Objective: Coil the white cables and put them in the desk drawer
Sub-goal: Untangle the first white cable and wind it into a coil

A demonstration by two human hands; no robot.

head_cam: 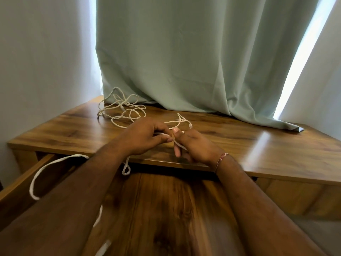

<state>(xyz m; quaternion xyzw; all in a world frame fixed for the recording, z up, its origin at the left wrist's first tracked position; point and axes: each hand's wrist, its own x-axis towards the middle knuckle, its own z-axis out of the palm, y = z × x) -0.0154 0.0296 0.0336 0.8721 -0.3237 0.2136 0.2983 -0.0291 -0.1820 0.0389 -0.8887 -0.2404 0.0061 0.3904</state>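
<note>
- At centre frame, over the near edge of the desk (276, 159), the left hand (142, 137) and the right hand (195, 145) meet with one white cable (177, 144) strung between them.
- Left fingers curl around the cable and pinch it against the thumb; the right thumb and forefinger pinch it just beside them, with the lower right fingers loosely curled and motion-blurred.
- Between the two grips the cable's short visible run slants from upper left to lower right across the right palm.
- From under the left hand the cable's slack drops to a small hanging loop (126, 169) at the desk's edge, and a wider loop (39, 174) sweeps through the lower left of the frame, over the open drawer (16, 183).
- My judgement: the coming wrap turns on this, since the free length lies below and left of the fingers, on the left hand's side, so that hand is nearer to feed it.
- Toward the upper right of the hands, a short end with its plug (190, 125) rests on the desk.
- Well apart, in the upper left of the desk against the curtain (184, 61), a second white cable (121, 109) lies in a loose tangle, not yet coiled.
</note>
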